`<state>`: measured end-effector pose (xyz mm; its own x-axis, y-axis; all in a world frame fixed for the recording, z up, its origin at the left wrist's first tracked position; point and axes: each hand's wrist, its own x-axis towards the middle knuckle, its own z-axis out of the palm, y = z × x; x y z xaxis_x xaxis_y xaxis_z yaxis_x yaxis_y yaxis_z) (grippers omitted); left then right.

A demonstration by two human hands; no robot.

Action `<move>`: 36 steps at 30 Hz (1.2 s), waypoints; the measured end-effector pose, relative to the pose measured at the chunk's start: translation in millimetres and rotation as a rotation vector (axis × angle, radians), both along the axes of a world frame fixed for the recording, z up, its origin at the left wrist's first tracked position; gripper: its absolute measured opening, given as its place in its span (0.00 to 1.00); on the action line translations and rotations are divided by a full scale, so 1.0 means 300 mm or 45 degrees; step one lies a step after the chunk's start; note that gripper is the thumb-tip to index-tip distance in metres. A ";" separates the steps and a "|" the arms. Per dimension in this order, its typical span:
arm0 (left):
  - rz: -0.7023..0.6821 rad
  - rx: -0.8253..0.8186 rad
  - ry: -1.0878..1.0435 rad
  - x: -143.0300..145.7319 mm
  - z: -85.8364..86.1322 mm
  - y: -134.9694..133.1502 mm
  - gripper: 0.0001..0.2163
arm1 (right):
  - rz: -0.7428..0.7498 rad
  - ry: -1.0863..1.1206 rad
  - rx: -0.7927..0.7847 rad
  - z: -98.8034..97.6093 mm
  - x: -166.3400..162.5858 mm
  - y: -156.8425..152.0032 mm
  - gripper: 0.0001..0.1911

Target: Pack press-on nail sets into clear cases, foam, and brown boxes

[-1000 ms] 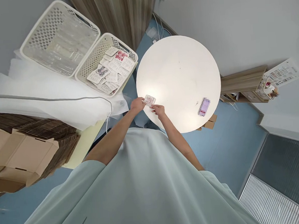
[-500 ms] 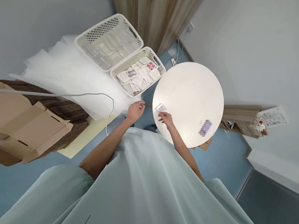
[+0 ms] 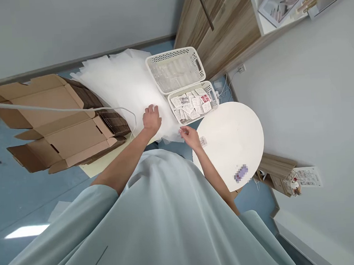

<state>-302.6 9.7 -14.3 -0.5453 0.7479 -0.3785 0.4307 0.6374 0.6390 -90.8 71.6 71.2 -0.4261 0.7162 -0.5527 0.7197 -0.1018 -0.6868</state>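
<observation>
My left hand [image 3: 152, 119] lies palm down on a stack of thin white translucent sheets or sleeves [image 3: 126, 79], its fingers slightly spread. Just off the near right corner of that stack is my right hand [image 3: 190, 137], fingers loosely bent and apart; whether they touch the sheet edge I cannot tell. Partly behind my right wrist, a small clear packet [image 3: 203, 141] rests on the round white table [image 3: 229, 132].
Flattened cardboard boxes [image 3: 56, 117] are piled left, with a pale cable [image 3: 101, 108] above them. Beyond my hands stand a white basket of clear packages [image 3: 175, 69] and another basket of small printed packets [image 3: 193, 104]. A blurred purple item [image 3: 240, 173] sits on the table.
My left hand has moved up onto the white sheets. My right hand has left the clear packet and shifted left toward the stack's corner. The camera view has turned left.
</observation>
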 end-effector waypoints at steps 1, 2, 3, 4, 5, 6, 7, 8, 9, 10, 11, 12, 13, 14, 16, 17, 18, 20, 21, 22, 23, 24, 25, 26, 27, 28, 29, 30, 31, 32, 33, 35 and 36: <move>-0.022 -0.003 -0.002 -0.004 -0.004 0.003 0.33 | 0.018 -0.007 0.017 0.010 -0.023 -0.001 0.08; -0.046 -0.006 0.002 -0.006 -0.007 0.004 0.31 | 0.033 -0.015 0.030 0.018 -0.042 -0.003 0.08; -0.070 -0.013 0.012 -0.008 -0.010 0.003 0.28 | 0.047 -0.024 0.038 0.025 -0.058 -0.005 0.08; -0.093 -0.022 0.025 -0.011 -0.014 0.000 0.24 | 0.060 -0.035 0.044 0.030 -0.072 -0.008 0.07; -0.116 -0.034 0.039 -0.014 -0.018 -0.003 0.21 | 0.075 -0.048 0.048 0.033 -0.083 -0.010 0.07; -0.139 -0.043 0.048 -0.017 -0.022 -0.008 0.19 | 0.090 -0.062 0.050 0.035 -0.093 -0.011 0.07; -0.157 -0.045 0.051 -0.022 -0.026 -0.012 0.19 | 0.105 -0.073 0.051 0.036 -0.103 -0.012 0.07; -0.171 -0.042 0.045 -0.027 -0.028 -0.017 0.19 | 0.119 -0.082 0.054 0.036 -0.112 -0.011 0.07; -0.182 -0.035 0.036 -0.032 -0.029 -0.022 0.19 | 0.131 -0.086 0.058 0.037 -0.122 -0.009 0.07; -0.188 -0.028 0.029 -0.037 -0.027 -0.026 0.20 | 0.140 -0.087 0.064 0.038 -0.133 -0.006 0.06; -0.191 -0.024 0.029 -0.042 -0.023 -0.032 0.20 | 0.149 -0.087 0.072 0.039 -0.144 -0.002 0.06; -0.192 -0.023 0.036 -0.046 -0.015 -0.037 0.19 | 0.157 -0.087 0.085 0.041 -0.157 0.004 0.06; -0.192 -0.020 0.047 -0.050 -0.005 -0.044 0.19 | 0.165 -0.087 0.100 0.043 -0.170 0.010 0.06; -0.189 -0.008 0.057 -0.052 0.008 -0.053 0.19 | 0.173 -0.086 0.117 0.046 -0.184 0.017 0.06; -0.162 0.047 0.066 -0.054 0.042 -0.074 0.18 | 0.193 -0.078 0.149 0.051 -0.215 0.031 0.08; -0.139 0.089 0.062 -0.052 0.062 -0.087 0.18 | 0.202 -0.068 0.166 0.052 -0.231 0.037 0.09; -0.110 0.132 0.056 -0.050 0.085 -0.101 0.17 | 0.208 -0.053 0.180 0.053 -0.248 0.043 0.11; -0.056 0.209 0.035 -0.040 0.135 -0.131 0.15 | 0.208 -0.008 0.203 0.053 -0.285 0.052 0.16; -0.028 0.230 0.023 -0.033 0.160 -0.144 0.14 | 0.201 0.021 0.213 0.053 -0.304 0.055 0.19; -0.009 0.242 0.009 -0.025 0.186 -0.157 0.13 | 0.192 0.049 0.219 0.052 -0.323 0.057 0.22; 0.000 0.249 -0.007 -0.015 0.210 -0.167 0.11 | 0.185 0.068 0.221 0.052 -0.341 0.059 0.24; 0.008 0.255 -0.024 -0.003 0.233 -0.176 0.09 | 0.183 0.073 0.219 0.051 -0.357 0.061 0.25; 0.005 0.264 -0.037 0.009 0.254 -0.183 0.07 | 0.189 0.067 0.213 0.051 -0.371 0.062 0.24; -0.003 0.282 -0.050 0.023 0.272 -0.189 0.06 | 0.196 0.054 0.207 0.053 -0.381 0.063 0.21; -0.012 0.311 -0.065 0.038 0.288 -0.193 0.05 | 0.202 0.043 0.206 0.055 -0.386 0.063 0.17; -0.021 0.349 -0.086 0.053 0.302 -0.196 0.04 | 0.200 0.041 0.212 0.059 -0.385 0.063 0.13; -0.023 0.397 -0.114 0.068 0.314 -0.199 0.04 | 0.186 0.048 0.224 0.065 -0.379 0.062 0.10; -0.009 0.448 -0.147 0.082 0.324 -0.200 0.05 | 0.162 0.067 0.236 0.074 -0.365 0.060 0.08; 0.030 0.499 -0.174 0.096 0.332 -0.200 0.07 | 0.128 0.092 0.246 0.086 -0.346 0.057 0.08; 0.097 0.541 -0.192 0.107 0.338 -0.197 0.09 | 0.086 0.121 0.248 0.100 -0.321 0.053 0.09; 0.191 0.569 -0.203 0.116 0.341 -0.190 0.13 | 0.043 0.155 0.241 0.116 -0.290 0.047 0.10; 0.408 0.567 -0.254 0.127 0.343 -0.166 0.21 | -0.062 0.221 0.219 0.153 -0.218 0.032 0.13; 0.494 0.541 -0.323 0.132 0.341 -0.148 0.24 | -0.112 0.243 0.206 0.173 -0.178 0.023 0.15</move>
<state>-263.1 -34.8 88.1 -0.7395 0.6270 -0.2450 0.0206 0.3848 0.9228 -144.3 78.4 123.1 -0.4439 0.8277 -0.3433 0.5687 -0.0359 -0.8218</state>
